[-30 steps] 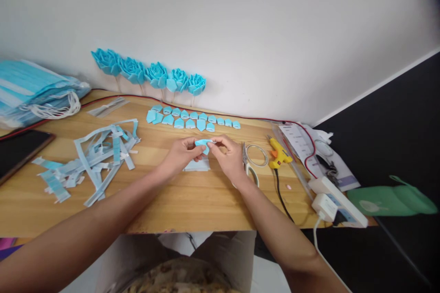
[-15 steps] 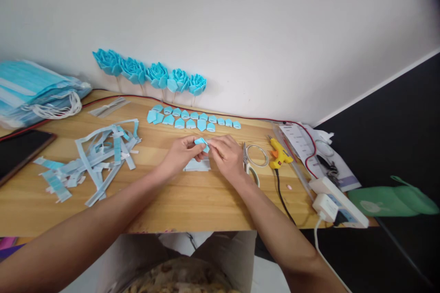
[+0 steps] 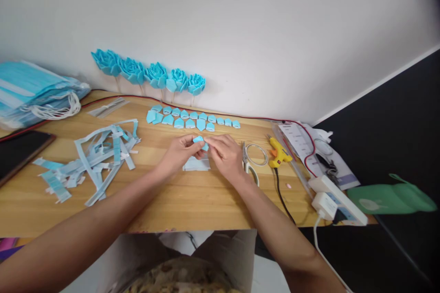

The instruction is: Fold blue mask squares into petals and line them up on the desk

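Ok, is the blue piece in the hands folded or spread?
Folded, it appears: the blue piece shows as a small, angular shape between the left hand and right hand. Its exact creases are hidden.

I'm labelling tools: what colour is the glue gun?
The glue gun is mostly yellow, seen best in the head view.

Free room spans the near middle of the light-brown wooden counter (image 3: pixel 192 206); tangled pale-blue fabric strips (image 3: pixel 117 149) obstruct beyond the left hand (image 3: pixel 182 151), white-handled metal scissors (image 3: pixel 246 163) and a yellow plastic glue gun (image 3: pixel 281 157) beyond the right hand (image 3: pixel 225 153).
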{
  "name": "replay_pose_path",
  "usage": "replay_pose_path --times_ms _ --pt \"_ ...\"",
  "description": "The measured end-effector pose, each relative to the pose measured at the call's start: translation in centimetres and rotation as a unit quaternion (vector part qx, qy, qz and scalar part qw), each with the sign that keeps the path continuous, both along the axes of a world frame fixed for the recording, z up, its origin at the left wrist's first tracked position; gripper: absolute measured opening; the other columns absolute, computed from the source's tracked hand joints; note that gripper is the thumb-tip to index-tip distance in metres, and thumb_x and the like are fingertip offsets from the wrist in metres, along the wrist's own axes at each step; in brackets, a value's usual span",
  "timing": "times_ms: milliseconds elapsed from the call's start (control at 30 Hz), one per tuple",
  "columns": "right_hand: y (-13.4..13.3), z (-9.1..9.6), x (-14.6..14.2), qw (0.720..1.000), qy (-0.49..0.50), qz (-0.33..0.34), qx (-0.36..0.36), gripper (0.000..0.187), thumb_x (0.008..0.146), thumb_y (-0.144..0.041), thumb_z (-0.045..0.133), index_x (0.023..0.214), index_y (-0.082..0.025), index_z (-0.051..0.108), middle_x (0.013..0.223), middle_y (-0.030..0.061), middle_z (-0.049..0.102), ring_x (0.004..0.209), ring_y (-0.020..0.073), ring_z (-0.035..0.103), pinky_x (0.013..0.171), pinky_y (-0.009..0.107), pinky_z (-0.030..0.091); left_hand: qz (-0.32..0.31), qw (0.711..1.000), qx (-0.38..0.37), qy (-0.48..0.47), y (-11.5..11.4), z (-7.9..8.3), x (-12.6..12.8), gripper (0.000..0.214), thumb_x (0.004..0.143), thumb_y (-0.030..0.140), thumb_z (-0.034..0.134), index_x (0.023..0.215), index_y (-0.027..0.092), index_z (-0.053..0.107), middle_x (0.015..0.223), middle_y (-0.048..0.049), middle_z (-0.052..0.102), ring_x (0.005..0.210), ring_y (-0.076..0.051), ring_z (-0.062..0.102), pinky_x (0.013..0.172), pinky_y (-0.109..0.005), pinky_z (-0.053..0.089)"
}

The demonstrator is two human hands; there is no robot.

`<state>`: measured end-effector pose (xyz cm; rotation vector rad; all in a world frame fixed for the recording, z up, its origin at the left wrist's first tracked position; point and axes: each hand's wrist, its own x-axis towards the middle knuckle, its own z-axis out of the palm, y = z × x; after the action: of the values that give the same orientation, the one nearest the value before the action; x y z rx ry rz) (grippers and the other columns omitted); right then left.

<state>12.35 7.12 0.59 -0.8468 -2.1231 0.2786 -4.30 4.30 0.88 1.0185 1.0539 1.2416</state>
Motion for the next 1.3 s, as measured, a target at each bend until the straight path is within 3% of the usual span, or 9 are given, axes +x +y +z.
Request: replay_pose_path --times_ms 100,167,267,367,633,800,1033,1300 --pt "0.01 0.34 0.05 0.992 0.08 0.001 -0.102 0.033 0.091 -0.022 0.047 0.116 -0.029 0.066 0.102 0.0032 0.071 0.095 0.0184 0.062 0.088 0.036 0.048 0.002 1.0 0.002 -0.008 0.02 0.05 -0.09 0.025 0.069 0.039 0.073 0.074 0.015 0.065 0.064 -0.0015 0.067 0.058 -0.013 0.057 0.061 -0.027 0.047" --pt "0.16 0.41 0.15 0.967 0.139 -0.005 -0.211 0.032 0.092 -0.03 0.046 0.117 -0.027 0.066 0.099 0.0029 0.071 0.091 0.0176 0.064 0.085 0.035 0.05 0.001 1.0 0.005 -0.008 0.04 0.0 -0.15 0.025 0.07 0.039 0.073 0.075 0.016 0.065 0.064 -0.0014 0.067 0.058 -0.013 0.057 0.061 -0.027 0.046" --pt "0.47 0.17 0.22 0.915 0.206 0.018 -0.346 0.033 0.091 -0.043 0.047 0.1 -0.022 0.072 0.086 0.0038 0.071 0.08 0.0174 0.065 0.074 0.032 0.052 0.003 1.0 0.005 -0.001 0.11 -0.08 -0.2 0.025 0.071 0.039 0.072 0.074 0.016 0.065 0.064 -0.0009 0.066 0.058 -0.012 0.057 0.061 -0.026 0.046" --pt "0.61 -0.11 0.11 0.884 0.236 0.042 -0.401 0.036 0.088 -0.049 0.052 0.083 -0.019 0.071 0.078 0.0042 0.07 0.073 0.0166 0.064 0.069 0.03 0.051 0.009 1.0 0.005 0.008 0.23 -0.12 -0.25 0.025 0.07 0.039 0.073 0.073 0.016 0.064 0.063 -0.0004 0.066 0.057 -0.012 0.057 0.06 -0.026 0.046" --pt "0.32 0.71 -0.23 0.882 0.199 0.056 -0.423 0.027 0.081 -0.041 0.062 0.068 -0.018 0.062 0.067 -0.0015 0.059 0.066 0.0109 0.052 0.064 0.023 0.041 0.004 0.999 0.012 0.035 0.28 -0.08 -0.33 0.026 0.069 0.04 0.072 0.071 0.015 0.064 0.061 0.0008 0.065 0.056 -0.011 0.056 0.059 -0.025 0.045" --pt "0.56 0.59 -0.1 0.889 0.209 0.038 -0.406 0.024 0.08 -0.04 0.06 0.071 -0.018 0.061 0.069 -0.0015 0.058 0.067 0.0121 0.051 0.066 0.025 0.04 0.003 1.0 0.015 0.024 0.35 -0.36 -0.38 0.027 0.071 0.04 0.071 0.071 0.015 0.064 0.062 -0.0001 0.065 0.056 -0.011 0.056 0.059 -0.024 0.045" --pt "0.29 0.81 -0.06 0.923 0.186 0.014 -0.336 0.016 0.081 -0.034 0.059 0.073 -0.019 0.06 0.07 -0.0025 0.053 0.066 0.0112 0.046 0.063 0.024 0.036 0.027 0.999 0.015 -0.01 0.35 -0.44 -0.58 0.026 0.074 0.04 0.071 0.073 0.015 0.066 0.064 -0.0008 0.065 0.06 -0.011 0.056 0.061 -0.025 0.045" --pt "0.25 0.35 -0.34 0.921 0.181 0.027 -0.344 0.016 0.079 -0.036 0.063 0.077 -0.019 0.06 0.071 -0.0025 0.054 0.065 0.0112 0.048 0.063 0.024 0.037 0.031 0.999 0.019 0.017 0.22 -0.24 -0.33 0.028 0.073 0.041 0.071 0.067 0.014 0.064 0.061 -0.0007 0.063 0.059 -0.011 0.054 0.062 -0.025 0.045"
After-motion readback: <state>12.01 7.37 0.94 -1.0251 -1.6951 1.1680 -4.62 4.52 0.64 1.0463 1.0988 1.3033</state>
